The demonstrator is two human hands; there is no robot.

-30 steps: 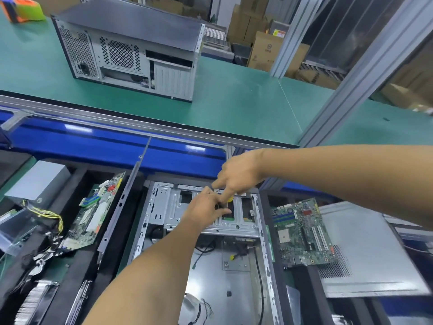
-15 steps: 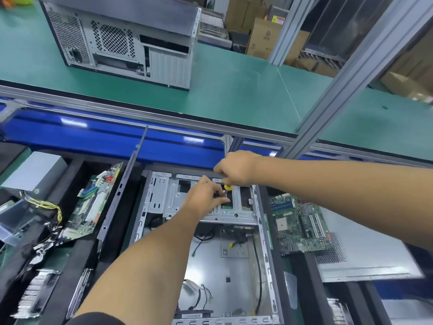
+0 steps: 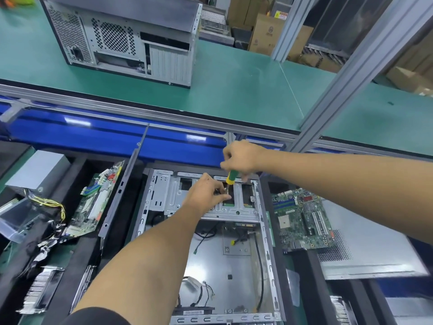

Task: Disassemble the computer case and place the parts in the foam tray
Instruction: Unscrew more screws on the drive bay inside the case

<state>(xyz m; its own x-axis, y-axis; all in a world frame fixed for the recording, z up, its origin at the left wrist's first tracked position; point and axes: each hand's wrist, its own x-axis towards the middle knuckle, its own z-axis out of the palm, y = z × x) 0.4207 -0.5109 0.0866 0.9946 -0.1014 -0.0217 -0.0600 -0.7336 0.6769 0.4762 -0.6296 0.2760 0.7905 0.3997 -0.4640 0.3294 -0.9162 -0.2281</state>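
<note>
An opened grey sheet-metal computer case [image 3: 210, 266] is laid flat in the middle of the bench, its side removed and loose black cables visible on its floor. At its far end a silver perforated drive cage [image 3: 173, 195] is fixed across the case. A screwdriver with a green and yellow handle [image 3: 230, 178] is gripped from above in the right hand [image 3: 243, 158], whose fingers are curled round the handle; the shaft is pointed down into the cage. The left hand [image 3: 206, 195] is rested on the cage just beside the tip, with thumb and forefinger brought together at the shaft (whether a screw is pinched there cannot be told).

To the right of the case a green motherboard [image 3: 302, 219] is laid partly on a flat grey perforated side panel [image 3: 365, 249]. To the left, a second green circuit board [image 3: 98, 200] is leaned at a tilt inside a black foam tray [image 3: 77, 165], beside a long grey metal strip [image 3: 121, 186] and a bundle of yellow and black wires [image 3: 54, 207]. On the green conveyor surface [image 3: 246, 90] beyond, a closed grey tower case [image 3: 121, 36] is stood upright with its rear turned to the camera.
</note>
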